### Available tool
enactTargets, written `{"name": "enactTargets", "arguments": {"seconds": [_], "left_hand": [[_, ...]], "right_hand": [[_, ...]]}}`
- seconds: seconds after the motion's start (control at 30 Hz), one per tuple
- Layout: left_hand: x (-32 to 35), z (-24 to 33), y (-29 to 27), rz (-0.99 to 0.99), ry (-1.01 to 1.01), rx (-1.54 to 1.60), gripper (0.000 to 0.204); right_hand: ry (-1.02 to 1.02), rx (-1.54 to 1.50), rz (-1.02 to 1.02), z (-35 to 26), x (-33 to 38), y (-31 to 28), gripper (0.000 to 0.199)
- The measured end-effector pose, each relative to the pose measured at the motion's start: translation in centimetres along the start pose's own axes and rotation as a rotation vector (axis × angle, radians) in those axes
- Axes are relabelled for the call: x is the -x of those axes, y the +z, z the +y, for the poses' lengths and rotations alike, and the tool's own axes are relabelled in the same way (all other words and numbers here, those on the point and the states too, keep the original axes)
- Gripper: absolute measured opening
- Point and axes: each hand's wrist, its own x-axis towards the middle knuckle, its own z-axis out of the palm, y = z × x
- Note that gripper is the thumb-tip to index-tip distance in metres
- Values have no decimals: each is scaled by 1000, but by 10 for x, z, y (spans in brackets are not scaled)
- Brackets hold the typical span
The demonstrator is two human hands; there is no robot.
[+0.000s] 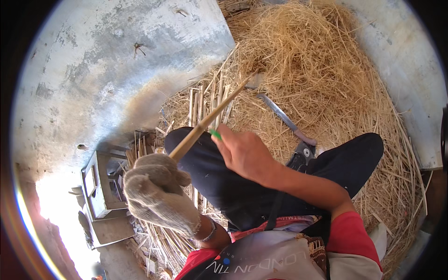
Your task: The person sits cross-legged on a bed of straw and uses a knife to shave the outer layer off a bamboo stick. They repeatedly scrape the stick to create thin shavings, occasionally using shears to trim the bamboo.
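Observation:
My left hand [156, 191], in a grey knitted glove, is closed around the thick end of a tapering bamboo stick [215, 113]. The stick slants up and away to the right, its thin tip over the straw. My bare right hand [247, 156] is closed beside the stick, over my left leg. A small green end [215, 134] pokes out of that fist next to the bamboo; the rest of this green item is hidden by the fingers, so its kind does not show.
A curved-blade knife [282, 114] with a wooden handle lies on the straw beyond my crossed legs. Behind it rises a big heap of shavings [312, 51]. Cut bamboo pieces [198, 105] lie near the left wall [107, 70]. A wooden stool-like frame [105, 205] stands at left.

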Motion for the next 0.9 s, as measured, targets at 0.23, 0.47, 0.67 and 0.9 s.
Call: {"name": "enactTargets", "arguments": {"seconds": [0.23,0.47,0.67,0.9], "left_hand": [[18,-16,7,-71,271,134,49],[15,-11,11,9,127,60,56],[10,-14,13,-75,310,198,47],[-7,-11,10,12,165,116,47]], "right_hand": [[278,184,53,68,-13,2,22],[162,68,77,44,3,6,20],[228,12,27,69,5,7,18],[71,105,84,83,-12,23,18]]}}
